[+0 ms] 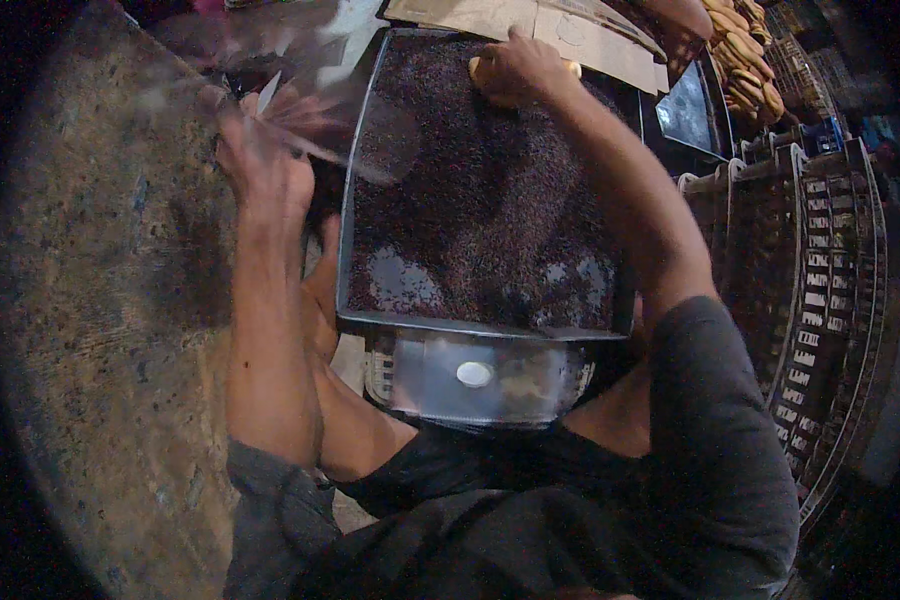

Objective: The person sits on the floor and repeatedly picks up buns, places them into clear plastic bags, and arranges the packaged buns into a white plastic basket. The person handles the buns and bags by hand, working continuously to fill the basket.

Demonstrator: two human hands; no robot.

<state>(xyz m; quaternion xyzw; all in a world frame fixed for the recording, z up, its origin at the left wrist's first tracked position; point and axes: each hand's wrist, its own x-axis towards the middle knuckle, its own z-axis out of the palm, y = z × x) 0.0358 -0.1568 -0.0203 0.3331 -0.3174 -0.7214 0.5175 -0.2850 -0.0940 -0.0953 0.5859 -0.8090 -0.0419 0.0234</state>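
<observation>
A rectangular metal tray lies before me, its bottom covered with small dark brown sprinkles, thinner near the front corners. My right hand is closed around a bread roll at the far part of the tray, low over the sprinkles. Left of the tray, my left hand is blurred by motion; something thin and pale, perhaps a blade or a plastic piece, shows at its fingers, but whether it is held cannot be told.
Flattened cardboard lies beyond the tray. Elongated bread rolls are piled at the upper right, near another person's arm. Plastic crates stand at right, a clear plastic container below the tray. A worn surface spans the left.
</observation>
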